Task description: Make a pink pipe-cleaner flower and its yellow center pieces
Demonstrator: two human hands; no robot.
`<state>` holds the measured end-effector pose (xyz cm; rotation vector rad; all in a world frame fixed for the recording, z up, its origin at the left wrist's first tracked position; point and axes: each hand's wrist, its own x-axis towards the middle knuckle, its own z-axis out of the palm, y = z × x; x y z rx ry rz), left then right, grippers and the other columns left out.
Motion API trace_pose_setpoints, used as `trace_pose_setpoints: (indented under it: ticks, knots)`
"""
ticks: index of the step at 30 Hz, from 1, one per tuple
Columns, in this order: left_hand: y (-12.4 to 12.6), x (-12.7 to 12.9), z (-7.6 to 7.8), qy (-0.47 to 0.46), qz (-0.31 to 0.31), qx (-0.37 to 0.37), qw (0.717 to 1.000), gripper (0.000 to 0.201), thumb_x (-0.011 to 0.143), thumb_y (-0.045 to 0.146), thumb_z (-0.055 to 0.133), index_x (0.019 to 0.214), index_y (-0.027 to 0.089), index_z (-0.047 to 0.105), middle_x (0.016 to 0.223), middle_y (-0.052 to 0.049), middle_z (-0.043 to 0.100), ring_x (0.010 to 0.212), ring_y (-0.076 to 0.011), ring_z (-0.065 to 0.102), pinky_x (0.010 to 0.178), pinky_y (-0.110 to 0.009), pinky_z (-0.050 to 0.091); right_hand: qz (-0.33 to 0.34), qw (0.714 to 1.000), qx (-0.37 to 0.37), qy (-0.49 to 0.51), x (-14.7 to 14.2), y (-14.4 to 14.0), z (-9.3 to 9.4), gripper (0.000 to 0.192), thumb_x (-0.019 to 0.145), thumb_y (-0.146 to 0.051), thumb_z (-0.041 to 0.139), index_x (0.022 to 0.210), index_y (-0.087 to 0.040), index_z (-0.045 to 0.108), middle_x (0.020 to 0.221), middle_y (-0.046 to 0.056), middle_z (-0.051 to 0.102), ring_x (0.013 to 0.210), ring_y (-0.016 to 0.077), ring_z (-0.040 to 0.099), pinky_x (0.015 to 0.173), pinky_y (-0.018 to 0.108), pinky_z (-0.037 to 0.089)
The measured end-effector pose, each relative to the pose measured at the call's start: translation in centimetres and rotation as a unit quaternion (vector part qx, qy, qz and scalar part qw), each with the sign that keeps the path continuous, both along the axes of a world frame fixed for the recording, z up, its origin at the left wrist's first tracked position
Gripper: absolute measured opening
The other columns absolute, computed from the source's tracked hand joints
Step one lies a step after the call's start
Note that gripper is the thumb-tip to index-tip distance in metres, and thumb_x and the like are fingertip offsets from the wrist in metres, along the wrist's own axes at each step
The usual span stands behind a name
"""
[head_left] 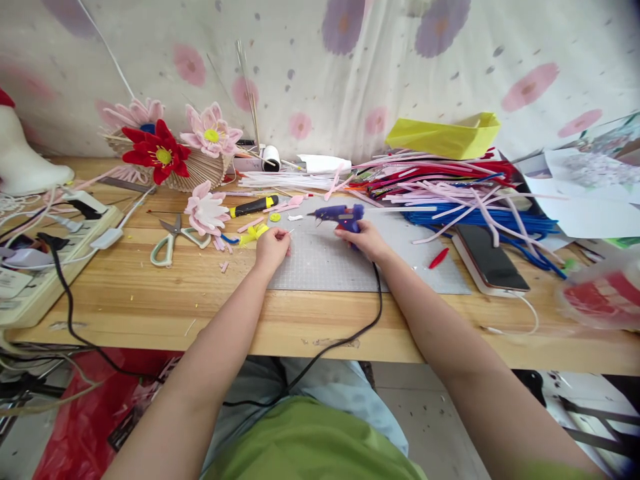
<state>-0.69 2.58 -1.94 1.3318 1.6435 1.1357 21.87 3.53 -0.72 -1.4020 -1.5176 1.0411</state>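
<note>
My right hand [364, 239] is wrapped round the handle of a blue hot glue gun [340, 215], its nozzle pointing left over the grey cutting mat [330, 273]. A glue stick [395, 209] juts from the back of the gun. My left hand [273, 247] is closed in a pinch, and a small thin white piece [291, 231] shows at its fingertips; its kind is too small to make out. Just beyond that hand lie yellow pieces [254, 233], a yellow disc [275, 217] and a small white piece [295, 217].
Scissors [175, 237], a yellow-black utility knife [254, 206] and fuzzy flowers [163, 155] are at the left. Pipe cleaners [465, 210] are piled at the back right, near a phone [493, 257]. The gun's black cord [374, 320] drops over the table edge. A power strip [60, 267] sits far left.
</note>
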Motion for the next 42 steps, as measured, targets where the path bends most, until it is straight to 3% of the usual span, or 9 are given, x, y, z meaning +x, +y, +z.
trace_pose_setpoints:
  ticks: [3, 8, 13, 24, 36, 42]
  knots:
    - [0.0, 0.0, 0.0, -0.005, 0.001, 0.001, 1.000, 0.006, 0.070, 0.022, 0.057, 0.069, 0.016, 0.056, 0.057, 0.001, 0.057, 0.044, -0.0103, 0.055, 0.044, -0.021, 0.044, 0.044, 0.998, -0.026, -0.030, -1.7, -0.6, -0.2, 0.041, 0.058, -0.052, 0.067, 0.075, -0.015, 0.062, 0.053, -0.002, 0.051, 0.047, 0.0096, 0.043, 0.049, 0.025, 0.036]
    - [0.4, -0.1, -0.5, 0.005, -0.010, 0.000, 1.000, 0.006, 0.071, 0.022, 0.055, 0.070, 0.017, 0.056, 0.054, 0.002, 0.056, 0.044, -0.0113, 0.055, 0.044, -0.022, 0.044, 0.035, 0.997, -0.012, -0.068, -2.1, -0.7, -0.4, 0.046, 0.062, -0.054, 0.064, 0.087, -0.016, 0.066, 0.056, -0.001, 0.054, 0.050, 0.0103, 0.044, 0.052, 0.026, 0.038]
    - [0.4, -0.2, -0.6, 0.010, -0.013, -0.001, 1.000, 0.007, 0.072, 0.023, 0.055, 0.070, 0.017, 0.056, 0.054, 0.002, 0.056, 0.044, -0.0119, 0.055, 0.044, -0.023, 0.044, 0.033, 0.993, 0.011, -0.114, -2.3, -1.0, 0.0, 0.041, 0.064, -0.051, 0.064, 0.086, -0.016, 0.068, 0.055, -0.001, 0.053, 0.057, 0.0130, 0.047, 0.060, 0.028, 0.039]
    - [0.1, -0.1, -0.2, 0.005, -0.022, -0.001, 1.000, 0.006, 0.072, 0.022, 0.054, 0.070, 0.017, 0.056, 0.052, 0.003, 0.054, 0.043, -0.0101, 0.054, 0.044, -0.021, 0.044, 0.041, 0.989, 0.024, -0.137, -2.2, -0.9, -0.2, 0.047, 0.065, -0.055, 0.061, 0.090, -0.016, 0.068, 0.059, 0.000, 0.057, 0.061, 0.0152, 0.053, 0.062, 0.028, 0.041]
    - [0.0, -0.1, -0.2, 0.015, -0.025, 0.005, 1.000, 0.007, 0.072, 0.023, 0.054, 0.069, 0.017, 0.057, 0.051, 0.003, 0.054, 0.042, -0.0109, 0.054, 0.044, -0.022, 0.043, 0.052, 0.991, 0.040, -0.121, -2.1, -0.5, -1.0, 0.043, 0.064, -0.052, 0.063, 0.090, -0.018, 0.068, 0.080, 0.003, 0.067, 0.074, 0.0184, 0.060, 0.072, 0.031, 0.045]
    - [0.2, -0.2, -0.6, 0.015, -0.033, 0.016, 0.999, 0.008, 0.072, 0.023, 0.054, 0.069, 0.017, 0.056, 0.050, 0.003, 0.054, 0.043, -0.0104, 0.054, 0.045, -0.021, 0.043, 0.036, 0.988, 0.035, -0.146, -2.1, -0.5, -0.8, 0.043, 0.064, -0.052, 0.062, 0.087, -0.017, 0.068, 0.075, 0.004, 0.066, 0.072, 0.0189, 0.059, 0.069, 0.032, 0.045]
